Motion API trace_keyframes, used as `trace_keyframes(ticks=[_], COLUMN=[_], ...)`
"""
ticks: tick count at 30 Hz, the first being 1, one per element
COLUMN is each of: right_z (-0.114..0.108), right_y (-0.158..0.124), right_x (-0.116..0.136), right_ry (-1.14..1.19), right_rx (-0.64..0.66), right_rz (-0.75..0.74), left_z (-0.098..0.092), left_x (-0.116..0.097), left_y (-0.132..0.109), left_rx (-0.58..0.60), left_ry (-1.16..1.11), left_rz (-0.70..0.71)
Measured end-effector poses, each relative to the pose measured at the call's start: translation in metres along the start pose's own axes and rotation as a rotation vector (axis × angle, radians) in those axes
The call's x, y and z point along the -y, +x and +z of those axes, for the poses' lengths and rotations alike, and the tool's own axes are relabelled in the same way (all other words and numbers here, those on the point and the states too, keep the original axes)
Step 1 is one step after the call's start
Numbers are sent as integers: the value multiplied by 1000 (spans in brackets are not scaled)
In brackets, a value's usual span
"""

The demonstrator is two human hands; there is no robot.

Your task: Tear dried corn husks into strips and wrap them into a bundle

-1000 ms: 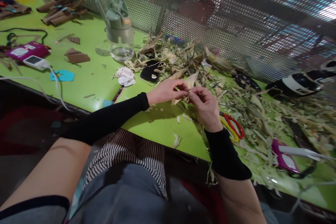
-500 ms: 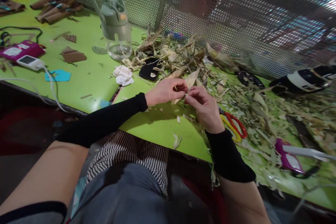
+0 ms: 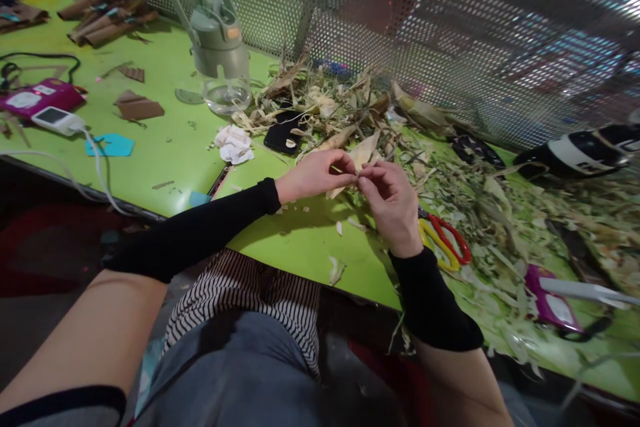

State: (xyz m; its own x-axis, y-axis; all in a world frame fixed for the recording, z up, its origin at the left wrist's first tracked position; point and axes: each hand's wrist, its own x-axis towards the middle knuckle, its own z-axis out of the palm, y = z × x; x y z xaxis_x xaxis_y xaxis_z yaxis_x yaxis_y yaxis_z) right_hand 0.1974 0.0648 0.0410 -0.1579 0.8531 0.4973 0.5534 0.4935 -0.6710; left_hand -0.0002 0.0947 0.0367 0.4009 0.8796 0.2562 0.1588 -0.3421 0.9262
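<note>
Fingertip to fingertip, my left hand (image 3: 316, 173) and my right hand (image 3: 394, 207) meet above the green table (image 3: 285, 233). Both are closed in a pinch, and whatever is between the fingertips is too small to make out. A pale dry leaf (image 3: 367, 149) shows just behind the fingers; I cannot tell whether they touch it. Beyond the hands spreads a heap of dried leaves and stalks (image 3: 320, 101). Scissors with one red and one yellow handle (image 3: 450, 240) lie right beside my right wrist. A few pale scraps (image 3: 337, 270) are scattered near the front edge.
A water bottle (image 3: 220, 57) stands behind a crumpled tissue (image 3: 235, 144) and a black phone-like object (image 3: 283, 132). Rolled brown leaves (image 3: 113, 10) are at far left, near a magenta device (image 3: 43, 97). A dark bottle (image 3: 575, 153) lies right, before the perforated metal screen (image 3: 450, 33).
My right hand has shifted and turned slightly, its wrist a little lower. My left hand has hardly moved, and the fingertips still meet.
</note>
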Motion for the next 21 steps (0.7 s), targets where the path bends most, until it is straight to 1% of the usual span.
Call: trace_keyframes(ticks=[2,4,5,7,10,14,15,17,19,21], right_z=[-2,-3,-3,-2,-1,-2,-2,-2,-1,0], right_y=[0,-1,-1,-2,-1,1,2,2,1,0], right_x=[3,6,7,7,4,1,1,0,0,0], right_ry=[-53,-57,-34,47,189,299,310,314,307,299], right_rx=[-2,2,8,27,48,74,82,81,44,-3], right_rz=[-41,-52,-35,45,164,215,226,236,226,208], left_z=[1,1,1,1,-2,-3,-2,0,1,2], left_x=[1,2,2,0,-2,-1,1,4,6,5], left_y=[0,0,-1,-2,-5,-4,-3,-1,1,1], left_rx=[3,20,35,69,137,230,234,200,147,119], left_ry=[-30,-74,-99,-141,-197,-253,-265,-315,-402,-472], left_rz=[5,18,22,15,-32,-51,-48,-56,-91,-134])
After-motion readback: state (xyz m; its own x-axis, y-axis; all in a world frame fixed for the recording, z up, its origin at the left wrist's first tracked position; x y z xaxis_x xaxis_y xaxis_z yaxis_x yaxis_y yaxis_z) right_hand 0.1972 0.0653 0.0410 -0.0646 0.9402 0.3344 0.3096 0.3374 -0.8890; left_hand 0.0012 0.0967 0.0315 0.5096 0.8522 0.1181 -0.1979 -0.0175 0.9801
